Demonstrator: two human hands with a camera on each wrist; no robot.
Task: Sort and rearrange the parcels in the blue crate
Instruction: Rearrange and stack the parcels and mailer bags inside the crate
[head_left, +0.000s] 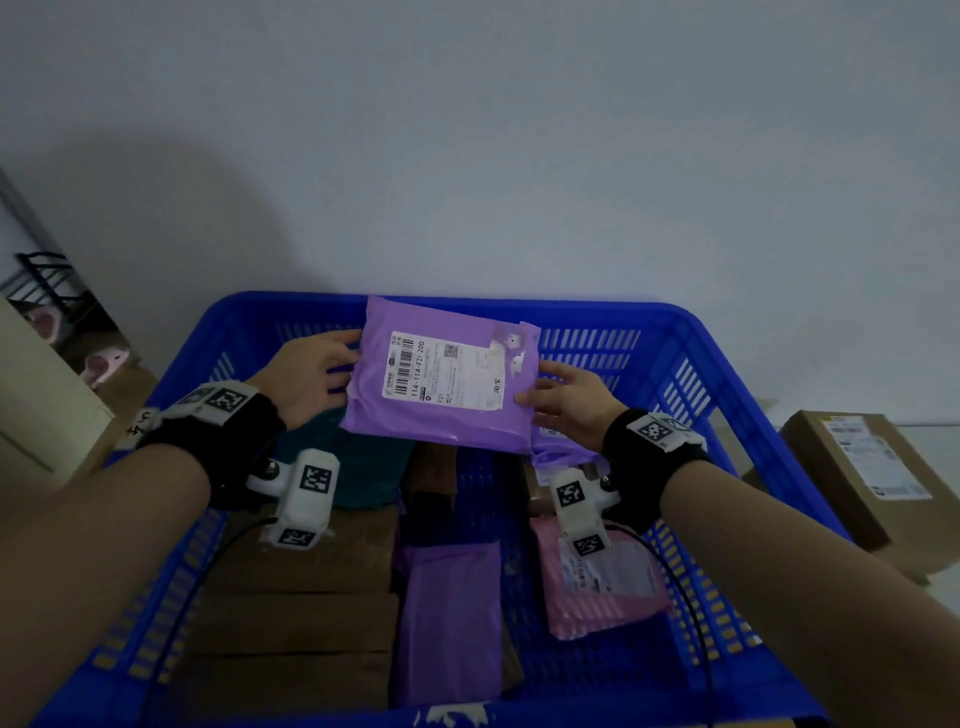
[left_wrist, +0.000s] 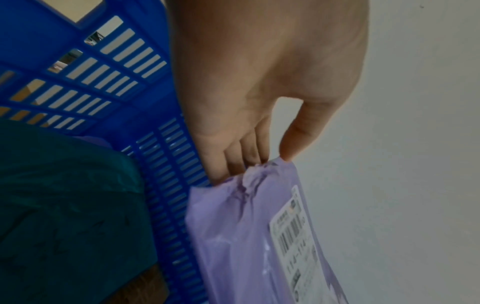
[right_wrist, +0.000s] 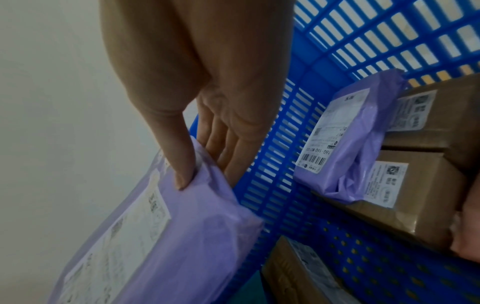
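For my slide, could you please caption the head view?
Both hands, left hand and right hand, hold a purple parcel label-up above the blue crate of parcels.

A plain pale wall (head_left: 519, 130) is seen across the far side, dimly lit, with a broad soft shadow (head_left: 171, 223) cast on its left part. A black rack (head_left: 44, 280) is glimpsed at the far left, and a brown cardboard box (head_left: 857, 467) is set at the right.
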